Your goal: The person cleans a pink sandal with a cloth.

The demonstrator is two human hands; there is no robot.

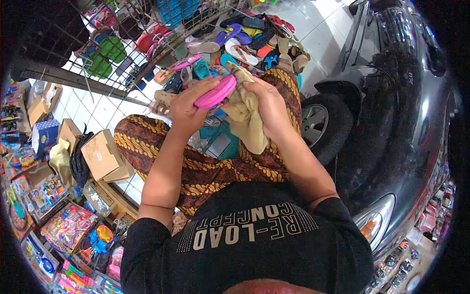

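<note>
The pink sandal (216, 93), probably light and springy (best taken by its edges), is clasped in the left hand (188, 104); limp tan cloth (250, 134) is pinched by the right hand (270, 104).

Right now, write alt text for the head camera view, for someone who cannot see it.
A person's left hand holds what looks like a pink sandal, while the right hand holds a tan cloth against it. Beyond their patterned trousers lies jumbled footwear; a dark car stands at right, packaged toys at lower left.
</note>
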